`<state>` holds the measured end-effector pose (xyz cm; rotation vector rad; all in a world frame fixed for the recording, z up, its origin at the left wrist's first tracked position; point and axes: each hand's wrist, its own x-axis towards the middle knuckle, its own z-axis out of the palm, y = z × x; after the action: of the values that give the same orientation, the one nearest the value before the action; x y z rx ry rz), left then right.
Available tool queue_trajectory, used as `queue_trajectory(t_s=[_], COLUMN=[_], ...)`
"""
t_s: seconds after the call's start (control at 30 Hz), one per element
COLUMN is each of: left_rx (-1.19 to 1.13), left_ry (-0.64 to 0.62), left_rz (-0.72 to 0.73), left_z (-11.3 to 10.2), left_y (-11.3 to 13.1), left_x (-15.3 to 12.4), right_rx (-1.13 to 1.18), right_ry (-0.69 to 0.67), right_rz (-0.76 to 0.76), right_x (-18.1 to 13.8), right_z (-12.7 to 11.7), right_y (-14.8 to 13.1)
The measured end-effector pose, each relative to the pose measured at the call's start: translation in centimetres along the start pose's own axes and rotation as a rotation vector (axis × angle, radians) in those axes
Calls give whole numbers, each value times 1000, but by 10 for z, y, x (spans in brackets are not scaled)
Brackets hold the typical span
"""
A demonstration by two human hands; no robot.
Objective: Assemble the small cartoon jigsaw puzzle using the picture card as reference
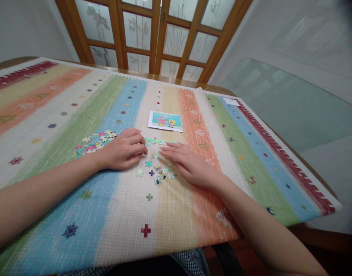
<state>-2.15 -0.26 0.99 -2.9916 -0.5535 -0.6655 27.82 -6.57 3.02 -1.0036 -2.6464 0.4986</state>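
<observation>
The left hand (124, 150) lies on the striped mat (121, 222) with its fingers curled under and the fingertips drawn together at the thumb. Whether a puzzle piece sits between them cannot be told from here. The right hand (189, 164) lies flat and open, palm down, holding nothing, with its fingers stretched towards the left hand. The two sets of fingertips are near each other but apart.

Just beyond both hands lies a joined strip of puzzle pieces (159, 141), mostly green, running left to right. The fingertips of the right hand reach its near edge, and the knuckles of the left hand are just beside its left end. A scatter of loose pieces (160, 173) lies between the two wrists, close against the right hand's thumb side. A pile of puzzle pieces (94, 143), pink, white and green, sits just behind the left hand on the green and blue stripes.

Further off, past the strip, a cartoon reference picture (165, 121) lies flat on the mat. To the right of the mat the glass tabletop (282, 103) shows bare, and wooden-framed doors (153, 36) with frosted panes stand behind the table
</observation>
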Motion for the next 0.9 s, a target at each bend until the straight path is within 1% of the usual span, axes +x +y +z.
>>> queue_trajectory(t_s=[0.1,0.23,0.47,0.63,0.7,0.77,0.9], left_rx=[44,64,-48,-122,-133,-123,-36], left_ry=[-33,-108,-147,-127,-104,-66,36], left_rz=[5,17,100,175,181,163,77], left_z=[1,1,-2,-3,-4,-4,-3], left_y=[3,7,13,24,25,24,13], left_x=[2,4,5,10,11,11,6], right_rx=[-54,-74,-51,-40,-22,-12,-38], right_ry=[75,109,37,-46,-83,-90,-80], right_rz=[33,49,67,62,57,60,73], right_x=[1,-1,-8,-8,-8,-8,-8], right_z=[2,-6,-25,-29,-30,-28,-21], right_y=[6,13,12,3,0,-1,-1])
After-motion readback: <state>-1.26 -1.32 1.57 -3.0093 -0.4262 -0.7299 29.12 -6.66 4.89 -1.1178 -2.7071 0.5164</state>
